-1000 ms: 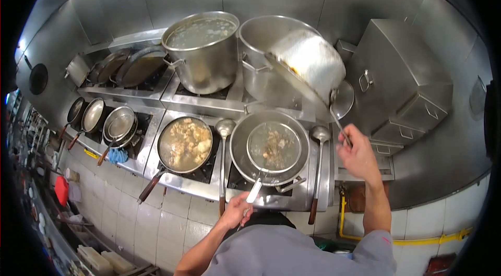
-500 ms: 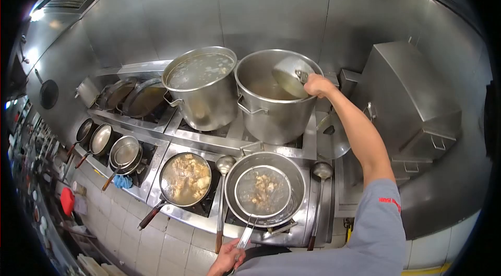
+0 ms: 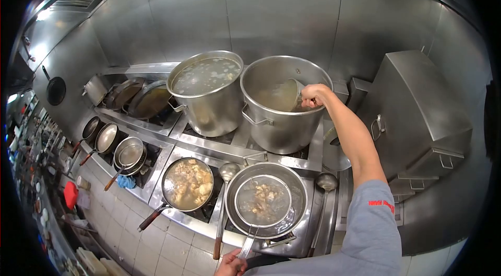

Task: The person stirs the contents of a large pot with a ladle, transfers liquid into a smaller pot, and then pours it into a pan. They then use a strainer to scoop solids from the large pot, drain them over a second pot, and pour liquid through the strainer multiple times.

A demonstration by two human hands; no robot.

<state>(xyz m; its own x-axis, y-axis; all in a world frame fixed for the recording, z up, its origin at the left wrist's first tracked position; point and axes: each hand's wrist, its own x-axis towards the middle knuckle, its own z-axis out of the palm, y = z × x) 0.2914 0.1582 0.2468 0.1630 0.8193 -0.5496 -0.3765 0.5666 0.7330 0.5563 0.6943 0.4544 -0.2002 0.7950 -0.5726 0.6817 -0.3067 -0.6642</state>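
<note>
My left hand [image 3: 231, 265] is closed around the handle of a round wire strainer [image 3: 245, 179]. The strainer sits in a wide metal pot [image 3: 301, 218] of water, with browned food pieces [image 3: 263, 198] lying in its mesh. My right arm is stretched out over the tall stockpot [image 3: 284, 129] at the back. There my right hand [image 3: 317, 95] is closed on a rounded metal scoop [image 3: 288, 95], tilted inside the pot at the cloudy liquid. The scoop's handle is mostly covered by my fingers.
Another stockpot [image 3: 206, 111] of broth stands left of it. A frying pan [image 3: 187, 184] of food chunks in liquid is on the front burner. Ladles [image 3: 228, 171] lie beside the metal pot. More pans [image 3: 107, 138] and a blue cloth [image 3: 125, 181] are farther left.
My right hand has lowered the scoop deeper into the stockpot and tilted it. The strainer stays in the metal pot under my left hand. The whole view has shifted slightly.
</note>
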